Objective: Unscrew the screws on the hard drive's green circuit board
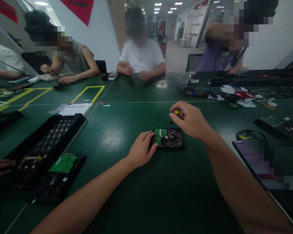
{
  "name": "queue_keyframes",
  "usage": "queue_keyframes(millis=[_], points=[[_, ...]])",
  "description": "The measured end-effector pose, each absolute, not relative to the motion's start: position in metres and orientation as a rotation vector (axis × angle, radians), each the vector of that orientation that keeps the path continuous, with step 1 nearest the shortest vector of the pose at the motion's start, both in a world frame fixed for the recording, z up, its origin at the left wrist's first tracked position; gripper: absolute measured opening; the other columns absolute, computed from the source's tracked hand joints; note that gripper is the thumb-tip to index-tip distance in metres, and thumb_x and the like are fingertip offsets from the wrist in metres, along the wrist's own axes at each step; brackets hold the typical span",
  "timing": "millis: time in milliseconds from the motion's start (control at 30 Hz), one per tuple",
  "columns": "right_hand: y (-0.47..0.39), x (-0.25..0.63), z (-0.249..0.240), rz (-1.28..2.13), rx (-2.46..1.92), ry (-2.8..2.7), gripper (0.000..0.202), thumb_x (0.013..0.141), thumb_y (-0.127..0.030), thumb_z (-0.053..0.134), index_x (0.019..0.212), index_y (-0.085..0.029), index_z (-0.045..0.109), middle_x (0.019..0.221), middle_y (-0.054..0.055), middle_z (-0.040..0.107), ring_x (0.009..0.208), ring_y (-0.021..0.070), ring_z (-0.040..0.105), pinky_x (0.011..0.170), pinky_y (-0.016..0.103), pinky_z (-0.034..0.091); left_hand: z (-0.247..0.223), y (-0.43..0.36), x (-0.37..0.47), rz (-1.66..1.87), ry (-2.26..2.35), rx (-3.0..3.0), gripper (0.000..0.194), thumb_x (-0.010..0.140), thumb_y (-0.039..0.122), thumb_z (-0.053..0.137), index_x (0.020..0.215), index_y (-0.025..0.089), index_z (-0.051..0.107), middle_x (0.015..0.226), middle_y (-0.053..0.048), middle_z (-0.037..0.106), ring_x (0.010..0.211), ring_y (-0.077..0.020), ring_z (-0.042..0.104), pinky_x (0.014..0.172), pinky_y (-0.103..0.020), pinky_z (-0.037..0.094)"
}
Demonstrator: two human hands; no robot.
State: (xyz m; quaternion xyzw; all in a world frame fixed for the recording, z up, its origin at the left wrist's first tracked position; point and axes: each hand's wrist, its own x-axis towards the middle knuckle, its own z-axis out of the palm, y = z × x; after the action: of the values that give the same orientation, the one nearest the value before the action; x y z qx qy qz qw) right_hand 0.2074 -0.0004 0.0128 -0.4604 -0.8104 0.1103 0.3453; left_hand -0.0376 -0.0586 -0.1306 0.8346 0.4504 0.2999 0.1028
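A hard drive [177,139] lies flat on the green table, its underside up, with a green circuit board [159,136] on its left part. My left hand [141,149] grips the drive's left end, thumb at the near edge and fingers at the far edge. Above the drive, my right hand [189,118] pinches a small screwdriver [171,123] with a yellow-topped dark handle. The screwdriver's thin shaft slants down to the board's right edge; whether its tip sits in a screw is too small to tell.
Left of me stand a long black tray [45,139] and another drive-like unit with a green board [63,163]. Another person's hand [1,169] rests by the tray. A phone-like screen [256,165], cables [249,135] and a soldering-iron-like tool [194,93] lie rightward. Several people sit opposite.
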Motion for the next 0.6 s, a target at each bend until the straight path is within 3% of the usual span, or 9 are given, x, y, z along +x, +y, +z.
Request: queue_keyframes(millis=[233, 467, 600], points=[[-0.0017, 0.2058, 0.0128, 0.364, -1.184, -2.093, 0.019, 0.1, -0.04, 0.065, 0.096, -0.022, 0.07, 0.082, 0.003, 0.07, 0.074, 0.0189, 0.06, 0.07, 0.033, 0.04, -0.1294, -0.0598, -0.0377, 0.958, 1.347, 2.472, 0.04, 0.107, 0.041, 0.057, 0.14, 0.019, 0.062, 0.124, -0.016, 0.065, 0.116, -0.0312, 0.063, 0.1, -0.051, 0.059], [-0.0029, 0.2049, 0.0145, 0.456, -1.226, -2.077, 0.02, 0.104, -0.028, 0.053, 0.105, -0.021, 0.072, 0.083, 0.004, 0.072, 0.072, 0.0187, 0.064, 0.072, 0.033, 0.044, -0.1276, -0.0618, -0.0376, 1.017, 1.373, 2.595, 0.031, 0.106, 0.035, 0.057, 0.128, 0.018, 0.072, 0.107, -0.013, 0.067, 0.099, -0.0276, 0.065, 0.085, -0.044, 0.059], [-0.0021, 0.2055, 0.0132, 0.431, -1.188, -2.075, 0.02, 0.104, -0.032, 0.055, 0.108, -0.022, 0.072, 0.091, 0.004, 0.075, 0.074, 0.0182, 0.064, 0.071, 0.033, 0.044, -0.1268, -0.0632, -0.0371, 1.014, 1.393, 2.622, 0.029, 0.107, 0.034, 0.057, 0.124, 0.019, 0.075, 0.103, -0.012, 0.068, 0.094, -0.0262, 0.064, 0.08, -0.043, 0.058]])
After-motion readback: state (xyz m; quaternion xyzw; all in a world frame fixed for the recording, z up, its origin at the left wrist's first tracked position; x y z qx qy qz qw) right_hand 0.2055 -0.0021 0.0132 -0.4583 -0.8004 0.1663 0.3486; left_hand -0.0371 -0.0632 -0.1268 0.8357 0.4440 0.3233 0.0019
